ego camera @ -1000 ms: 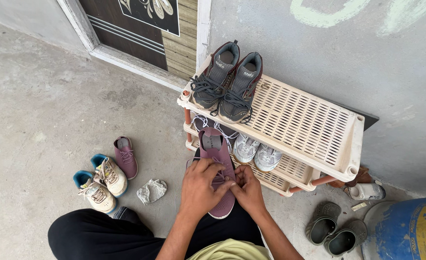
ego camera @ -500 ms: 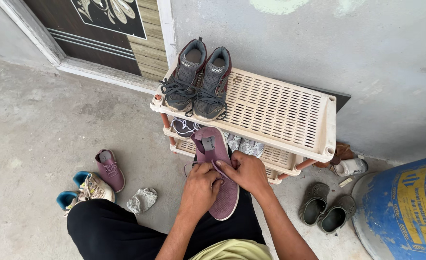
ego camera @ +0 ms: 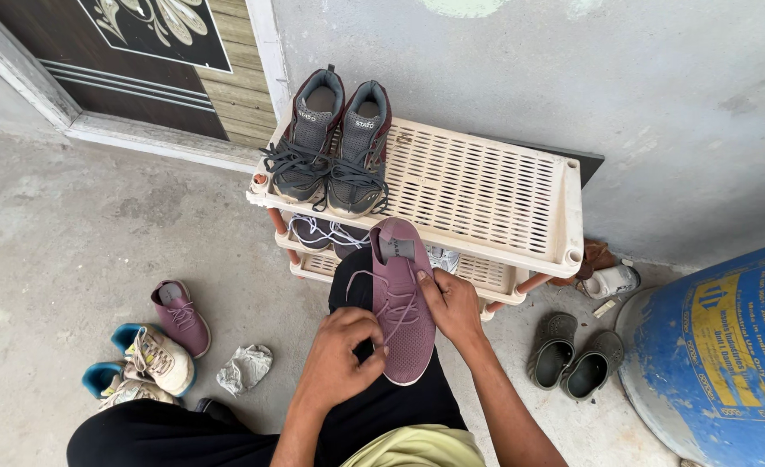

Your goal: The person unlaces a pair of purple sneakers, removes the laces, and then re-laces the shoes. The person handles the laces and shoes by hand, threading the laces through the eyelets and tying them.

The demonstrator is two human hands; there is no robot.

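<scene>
A mauve knit sneaker [ego camera: 401, 303] rests across the person's black-trousered knee [ego camera: 374, 406], toe toward the body and heel toward a cream plastic shoe rack [ego camera: 486, 186]. The left hand [ego camera: 337, 356] has its grip pinched together on the lace near the shoe's left edge, while the right hand [ego camera: 453, 304] clamps the shoe's right side, thumb laid over the laces. The floor [ego camera: 71, 225] is bare grey concrete, mottled and dusty, and it meets a pale grey plastered wall [ego camera: 573, 69] behind the rack. At the upper left stands a dark wooden door [ego camera: 140, 60] in a whitish frame, with a pale leaf pattern on its panel. The rack has a slotted top shelf and reddish-brown posts; a pair of grey lace-up sports shoes [ego camera: 329, 143] stands on the left end of that top shelf, toes toward the person. White laces and pale shoes show on the lower shelves, partly hidden by the held sneaker. On the floor to the left lies the matching mauve sneaker [ego camera: 180, 316], just beside a pair of cream and blue trainers [ego camera: 140, 367], with a crumpled grey cloth [ego camera: 246, 368] near them. To the right of the rack sit dark green clogs [ego camera: 574, 355], and a blue drum [ego camera: 718, 346] with a yellow label fills the right edge.
</scene>
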